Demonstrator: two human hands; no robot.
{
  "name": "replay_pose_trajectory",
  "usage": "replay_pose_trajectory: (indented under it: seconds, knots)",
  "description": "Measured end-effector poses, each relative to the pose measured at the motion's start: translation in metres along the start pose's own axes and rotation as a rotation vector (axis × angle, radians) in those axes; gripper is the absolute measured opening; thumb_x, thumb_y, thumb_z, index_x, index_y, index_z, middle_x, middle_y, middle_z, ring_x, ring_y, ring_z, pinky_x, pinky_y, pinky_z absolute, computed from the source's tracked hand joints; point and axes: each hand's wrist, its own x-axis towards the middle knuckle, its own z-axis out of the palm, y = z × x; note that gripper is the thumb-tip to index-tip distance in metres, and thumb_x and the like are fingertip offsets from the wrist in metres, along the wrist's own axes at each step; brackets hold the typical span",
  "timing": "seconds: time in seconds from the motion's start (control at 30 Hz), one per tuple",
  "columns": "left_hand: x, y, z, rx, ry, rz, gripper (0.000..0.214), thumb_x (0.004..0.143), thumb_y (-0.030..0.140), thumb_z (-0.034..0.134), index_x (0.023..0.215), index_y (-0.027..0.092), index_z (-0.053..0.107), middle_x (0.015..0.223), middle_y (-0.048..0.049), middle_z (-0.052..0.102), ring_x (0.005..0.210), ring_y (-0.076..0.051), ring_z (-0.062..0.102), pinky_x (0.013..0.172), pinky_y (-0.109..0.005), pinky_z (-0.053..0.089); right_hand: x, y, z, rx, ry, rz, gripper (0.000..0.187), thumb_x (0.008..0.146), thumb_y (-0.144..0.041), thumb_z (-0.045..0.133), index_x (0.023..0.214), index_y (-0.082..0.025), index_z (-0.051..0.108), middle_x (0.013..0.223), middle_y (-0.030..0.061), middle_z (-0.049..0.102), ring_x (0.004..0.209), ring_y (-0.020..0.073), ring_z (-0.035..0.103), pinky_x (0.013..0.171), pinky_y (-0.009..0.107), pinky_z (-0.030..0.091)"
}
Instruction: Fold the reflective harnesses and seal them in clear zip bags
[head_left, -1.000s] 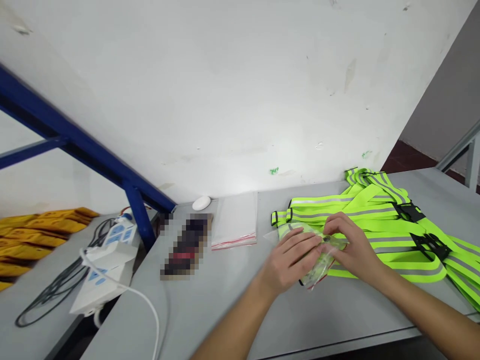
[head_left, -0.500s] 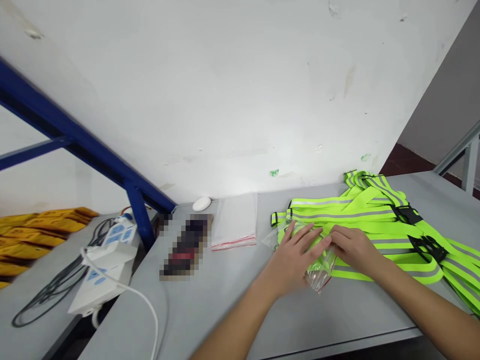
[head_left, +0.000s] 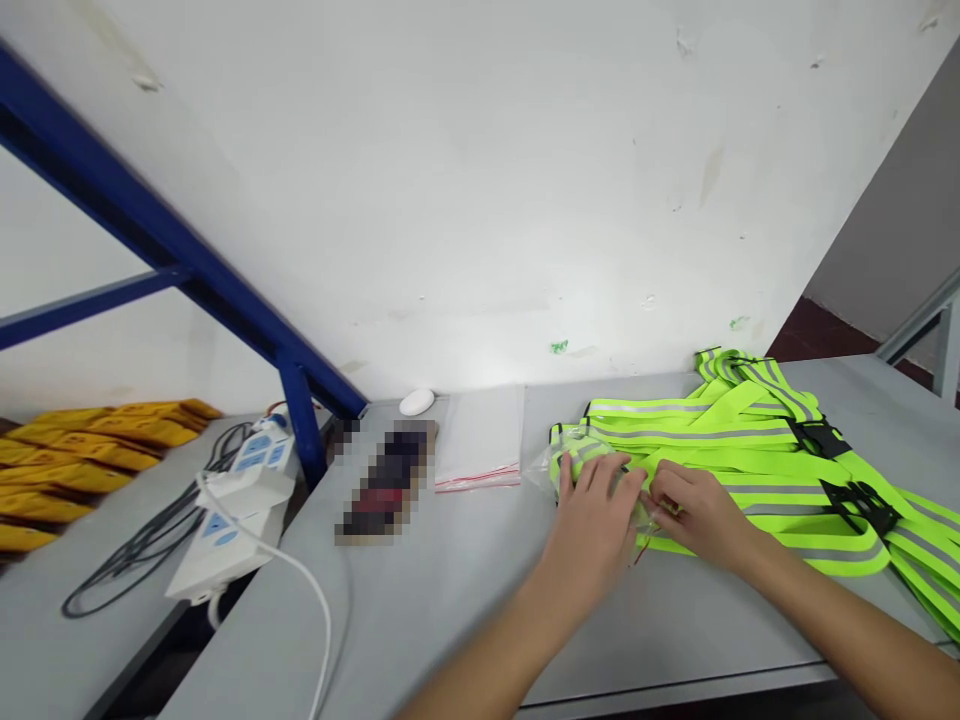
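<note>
A clear zip bag with a folded lime-green reflective strap inside lies on the grey table under my hands. My left hand is curved over the bag from above, fingers slightly apart and gripping it; its thumb is hidden. Pinched between the fingers of my right hand is the bag's near end, where a bit of red seal line shows. Just beyond and to the right, more reflective straps with grey stripes and black buckles are spread out, partly behind my right hand.
A stack of clear zip bags with red seals lies left of my hands. Beside it are a white oval object and a pixelated dark item. Further left are a white power strip, cables, a blue frame and yellow bundles.
The bag's near end, which stuck out flat below my left hand, is now bunched up at my right fingers. My left hand has turned slightly inward. The view has shifted a little left.
</note>
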Motion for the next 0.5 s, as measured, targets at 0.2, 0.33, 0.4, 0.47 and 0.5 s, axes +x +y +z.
replay_pose_trajectory:
  seconds: [0.2,0.33,0.4,0.47,0.5]
  knots:
    - [0.002,-0.003,-0.005,0.126,0.071,-0.011,0.038,0.07,-0.001,0.053,0.101,0.019,0.055,0.118,-0.0087,0.061,0.108,-0.03,0.052,0.095,-0.054,0.042,-0.004,-0.009,0.009,-0.101,-0.057,-0.117,0.022,0.087,-0.009,0.04,0.069,-0.023,0.042,0.062,-0.0021,0.05,0.051,0.0121,0.042,0.049,0.023,0.028]
    - [0.005,-0.008,-0.001,0.14,0.112,0.012,0.029,0.072,-0.002,0.053,0.09,0.02,0.057,0.105,-0.0054,0.064,0.094,-0.025,0.054,0.087,-0.045,0.045,-0.004,-0.01,0.011,-0.124,-0.071,-0.101,0.021,0.085,-0.008,0.041,0.07,-0.023,0.043,0.063,-0.0017,0.051,0.052,0.0133,0.044,0.05,0.024,0.029]
    - [0.005,-0.011,0.001,0.113,0.077,0.056,0.027,0.075,0.003,0.055,0.095,0.021,0.059,0.112,-0.0053,0.064,0.102,-0.026,0.053,0.095,-0.048,0.041,-0.003,-0.006,0.006,-0.116,-0.139,-0.038,0.018,0.082,-0.007,0.045,0.072,-0.022,0.044,0.066,-0.0019,0.053,0.054,0.0132,0.048,0.05,0.023,0.03]
    - [0.004,-0.015,-0.001,0.065,-0.011,0.129,0.03,0.079,0.016,0.06,0.109,0.021,0.059,0.127,-0.0071,0.06,0.119,-0.029,0.048,0.106,-0.053,0.033,-0.002,0.003,-0.001,-0.133,-0.249,0.039,0.016,0.079,-0.006,0.05,0.077,-0.022,0.048,0.073,-0.0015,0.056,0.058,0.0133,0.053,0.051,0.023,0.031]
    - [0.003,-0.016,-0.003,0.041,-0.06,0.17,0.037,0.081,0.026,0.062,0.118,0.022,0.056,0.136,-0.0082,0.055,0.127,-0.031,0.043,0.109,-0.055,0.028,-0.002,0.008,-0.005,-0.147,-0.301,0.077,0.016,0.079,-0.006,0.051,0.079,-0.022,0.049,0.076,-0.0011,0.058,0.06,0.0135,0.055,0.052,0.023,0.032]
